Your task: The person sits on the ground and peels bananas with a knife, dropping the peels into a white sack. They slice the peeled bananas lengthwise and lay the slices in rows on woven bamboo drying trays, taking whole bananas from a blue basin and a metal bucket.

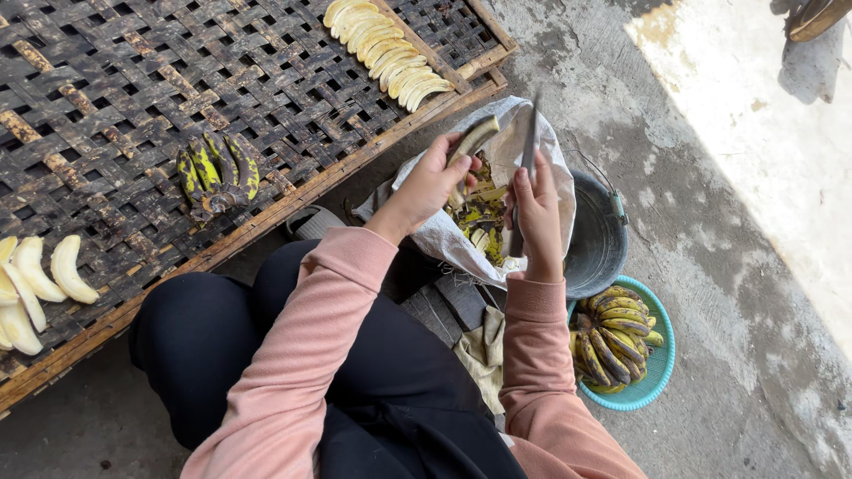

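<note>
Pink sleeves nearest; left hand (pixel 432 182) grips banana (pixel 471 139), right hand (pixel 538 213) clasps knife (pixel 529 155) just beside, over peel sack (pixel 444 235); teal basket (pixel 658 372) of bananas near.

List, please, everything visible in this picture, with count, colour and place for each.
Woven rack: one, dark brown, upper left.
Peeled bananas: one pale row, rack top; more at left edge.
Unpeeled bunch: one, yellow-black, on rack.
Sack of peels: one, white, centre.
Bucket: one, dark, right of sack.
Basket: one, teal, holding bananas.
Banana: one, in left hand.
Knife: one, in right hand.
</note>
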